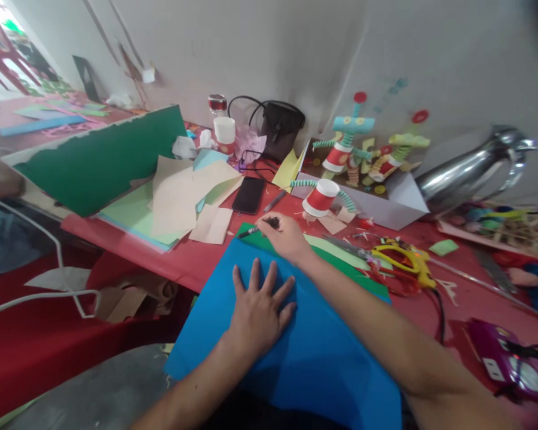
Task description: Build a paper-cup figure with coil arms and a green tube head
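My left hand (259,310) lies flat on a large blue sheet (323,364), its fingers spread. Beneath the blue sheet, a green sheet (354,272) shows along the far edge. My right hand (287,237) is closed around a dark pen (247,233), whose tip points left near the sheets' far left corner. Whether the tip touches the paper I cannot tell. Just beyond that hand lie another dark pen (274,201) and a black phone (248,195). Long scissors with yellow handles (401,260) rest to the right.
Beige and green papers (174,191) lie at the left beside a green board (112,161), with another person's hand (2,173) near it. Paper-cup figures (321,198) and a white box (363,200) stand behind. A metal jug (470,170) and purple device (511,364) are at right.
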Demonstrator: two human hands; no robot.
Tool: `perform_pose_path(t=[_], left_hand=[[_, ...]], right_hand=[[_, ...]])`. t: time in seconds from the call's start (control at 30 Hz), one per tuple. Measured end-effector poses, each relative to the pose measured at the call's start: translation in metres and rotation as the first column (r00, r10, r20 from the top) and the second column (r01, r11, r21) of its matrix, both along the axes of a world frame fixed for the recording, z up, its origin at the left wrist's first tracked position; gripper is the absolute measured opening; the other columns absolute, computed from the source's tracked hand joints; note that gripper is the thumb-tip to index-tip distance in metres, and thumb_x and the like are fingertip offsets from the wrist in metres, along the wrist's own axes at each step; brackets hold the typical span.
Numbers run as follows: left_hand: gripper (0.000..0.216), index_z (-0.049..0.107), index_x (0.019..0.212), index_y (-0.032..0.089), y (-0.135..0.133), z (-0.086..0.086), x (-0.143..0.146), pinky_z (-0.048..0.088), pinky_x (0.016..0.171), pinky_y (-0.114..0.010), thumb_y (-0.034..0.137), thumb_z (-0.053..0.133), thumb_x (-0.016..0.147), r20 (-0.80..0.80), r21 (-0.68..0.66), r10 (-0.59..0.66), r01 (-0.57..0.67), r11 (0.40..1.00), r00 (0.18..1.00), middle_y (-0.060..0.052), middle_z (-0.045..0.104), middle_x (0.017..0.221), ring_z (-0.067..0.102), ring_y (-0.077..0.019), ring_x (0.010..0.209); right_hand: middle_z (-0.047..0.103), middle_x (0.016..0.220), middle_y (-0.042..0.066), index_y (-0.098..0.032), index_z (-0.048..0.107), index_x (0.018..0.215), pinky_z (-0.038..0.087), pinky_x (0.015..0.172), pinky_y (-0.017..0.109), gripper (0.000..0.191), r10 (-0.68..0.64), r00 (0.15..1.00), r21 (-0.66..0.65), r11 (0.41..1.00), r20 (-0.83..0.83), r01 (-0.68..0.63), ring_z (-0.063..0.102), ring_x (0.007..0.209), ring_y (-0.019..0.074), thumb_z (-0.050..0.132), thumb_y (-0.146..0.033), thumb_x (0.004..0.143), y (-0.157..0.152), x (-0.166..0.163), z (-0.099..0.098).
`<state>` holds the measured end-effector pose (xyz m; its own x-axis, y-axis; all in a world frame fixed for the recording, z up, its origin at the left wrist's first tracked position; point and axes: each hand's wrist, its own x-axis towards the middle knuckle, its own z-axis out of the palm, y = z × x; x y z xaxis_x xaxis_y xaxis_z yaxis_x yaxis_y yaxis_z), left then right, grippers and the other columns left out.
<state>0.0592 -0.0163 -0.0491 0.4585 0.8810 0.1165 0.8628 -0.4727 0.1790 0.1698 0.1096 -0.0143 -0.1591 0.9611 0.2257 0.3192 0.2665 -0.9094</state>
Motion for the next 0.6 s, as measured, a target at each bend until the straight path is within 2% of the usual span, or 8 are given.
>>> perform_pose_path(t=[0.17,0.33,0.6], left_hand=[[0.049,0.047,0.142,0.042,0.000,-0.001,0.000,0.008,0.108,-0.076,0.053,0.033,0.097,0.001,0.007,-0.001,0.001,1.000,1.000,-0.006,0.041,0.155,0.024,-0.0438,0.145],[0.049,0.046,0.143,0.042,0.001,0.001,0.000,0.008,0.108,-0.076,0.053,0.033,0.097,-0.003,0.016,-0.005,0.005,1.000,1.000,-0.007,0.040,0.155,0.023,-0.0436,0.145],[0.049,0.046,0.143,0.040,0.003,0.004,0.003,0.008,0.109,-0.075,0.052,0.035,0.097,-0.026,0.022,-0.007,0.007,1.000,1.000,-0.009,0.039,0.156,0.022,-0.0434,0.145]], right_hand=[[0.062,0.068,-0.001,-0.019,0.063,0.078,0.042,0.061,0.027,0.018,0.016,0.998,0.001,1.000,0.055,-0.016,0.056,0.063,0.0148,0.056,-0.034,0.086,-0.006,0.010,0.008],[0.069,0.076,0.002,-0.019,0.063,0.078,0.043,0.066,0.028,0.018,0.032,0.995,0.000,0.999,0.096,-0.032,0.060,0.071,0.0166,0.056,-0.033,0.087,-0.019,0.034,0.018],[0.068,0.077,0.002,-0.019,0.064,0.079,0.041,0.064,0.028,0.018,-0.054,0.961,-0.034,0.997,0.270,0.065,0.059,0.073,0.0177,0.056,-0.033,0.087,-0.051,0.087,0.033]])
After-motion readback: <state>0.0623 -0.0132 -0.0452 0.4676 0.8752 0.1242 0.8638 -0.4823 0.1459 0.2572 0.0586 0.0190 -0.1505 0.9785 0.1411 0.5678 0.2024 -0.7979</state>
